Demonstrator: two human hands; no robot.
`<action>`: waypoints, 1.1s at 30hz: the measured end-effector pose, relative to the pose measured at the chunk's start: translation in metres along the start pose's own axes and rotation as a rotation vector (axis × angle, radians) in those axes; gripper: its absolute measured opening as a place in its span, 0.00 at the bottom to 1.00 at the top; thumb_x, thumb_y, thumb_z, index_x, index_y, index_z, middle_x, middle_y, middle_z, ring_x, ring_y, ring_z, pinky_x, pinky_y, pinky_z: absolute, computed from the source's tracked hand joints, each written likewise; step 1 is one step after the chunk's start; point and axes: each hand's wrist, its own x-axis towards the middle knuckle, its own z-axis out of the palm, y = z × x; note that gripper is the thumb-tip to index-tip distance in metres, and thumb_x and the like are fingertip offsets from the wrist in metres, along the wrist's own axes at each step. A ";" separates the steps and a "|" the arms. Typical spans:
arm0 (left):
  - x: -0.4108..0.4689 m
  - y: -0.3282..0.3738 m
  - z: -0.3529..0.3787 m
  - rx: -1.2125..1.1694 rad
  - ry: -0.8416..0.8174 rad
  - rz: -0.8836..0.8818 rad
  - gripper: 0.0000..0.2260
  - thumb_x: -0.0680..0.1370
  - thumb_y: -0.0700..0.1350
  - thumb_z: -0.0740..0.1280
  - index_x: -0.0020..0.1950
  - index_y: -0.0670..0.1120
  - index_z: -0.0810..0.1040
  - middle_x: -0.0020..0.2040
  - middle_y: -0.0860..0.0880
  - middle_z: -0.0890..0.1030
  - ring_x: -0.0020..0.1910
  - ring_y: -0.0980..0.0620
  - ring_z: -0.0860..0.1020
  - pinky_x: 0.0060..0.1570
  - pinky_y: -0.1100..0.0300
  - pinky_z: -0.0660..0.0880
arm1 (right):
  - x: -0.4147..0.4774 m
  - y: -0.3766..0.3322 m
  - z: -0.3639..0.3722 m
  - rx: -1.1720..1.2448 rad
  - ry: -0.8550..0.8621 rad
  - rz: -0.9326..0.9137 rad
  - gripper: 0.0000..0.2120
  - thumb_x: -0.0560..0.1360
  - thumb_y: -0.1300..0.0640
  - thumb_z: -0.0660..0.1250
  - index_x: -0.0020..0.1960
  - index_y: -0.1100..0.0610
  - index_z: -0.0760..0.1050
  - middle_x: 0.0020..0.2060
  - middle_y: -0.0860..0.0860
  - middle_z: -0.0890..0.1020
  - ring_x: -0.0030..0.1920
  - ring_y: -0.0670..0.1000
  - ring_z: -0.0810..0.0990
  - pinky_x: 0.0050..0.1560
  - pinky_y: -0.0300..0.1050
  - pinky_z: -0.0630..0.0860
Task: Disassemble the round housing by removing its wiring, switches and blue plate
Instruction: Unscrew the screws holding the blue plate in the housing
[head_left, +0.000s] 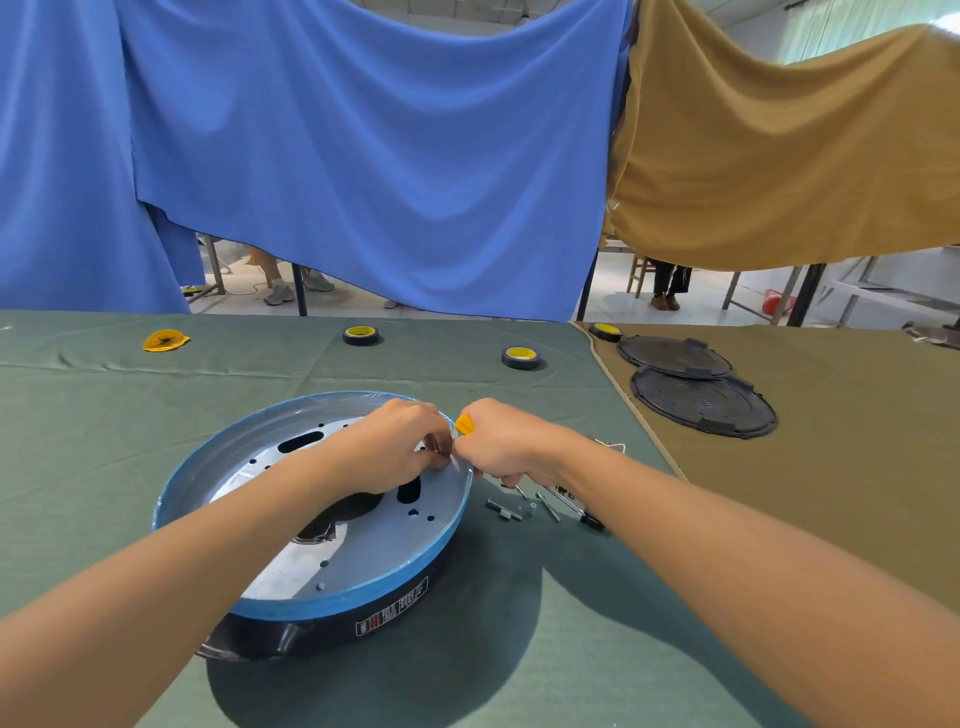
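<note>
Where the green cloth (519, 649) covers the table, the round housing (332, 618) sits near the front, slightly left of centre, with its blue plate (374, 551) facing up inside the rim. Both hands meet at the plate's two o'clock edge. The left hand (395, 452) hovers over the plate with fingers curled down; whether they pinch anything I cannot tell. The right hand (504, 441) grips a yellow-handled tool (464, 424), perhaps a screwdriver, its tip hidden between the hands. Loose screws (519, 512) lie just beside the housing at three o'clock. Tape rolls (361, 335) rest well apart at twelve and one o'clock. Two black covers (704, 402) overlap on a brown cloth (857, 467) at two o'clock.
</note>
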 end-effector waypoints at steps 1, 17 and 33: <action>0.001 0.000 -0.002 0.004 -0.017 -0.004 0.07 0.79 0.42 0.66 0.54 0.47 0.82 0.52 0.51 0.80 0.51 0.54 0.75 0.56 0.59 0.73 | 0.000 0.000 0.000 -0.003 0.000 0.002 0.12 0.74 0.65 0.56 0.34 0.56 0.61 0.27 0.51 0.65 0.26 0.51 0.59 0.17 0.33 0.56; 0.006 0.003 0.009 0.086 0.050 -0.040 0.09 0.80 0.43 0.62 0.51 0.42 0.81 0.49 0.46 0.78 0.49 0.47 0.76 0.51 0.51 0.74 | 0.003 0.000 0.003 0.016 0.003 0.002 0.10 0.77 0.65 0.55 0.37 0.58 0.64 0.31 0.54 0.68 0.29 0.51 0.63 0.25 0.42 0.61; 0.011 -0.002 -0.006 -0.118 0.230 -0.179 0.07 0.80 0.46 0.65 0.53 0.45 0.80 0.48 0.50 0.79 0.47 0.52 0.76 0.47 0.61 0.72 | 0.009 0.006 0.001 0.097 0.025 0.019 0.13 0.76 0.60 0.58 0.34 0.55 0.60 0.29 0.52 0.64 0.28 0.51 0.58 0.25 0.40 0.58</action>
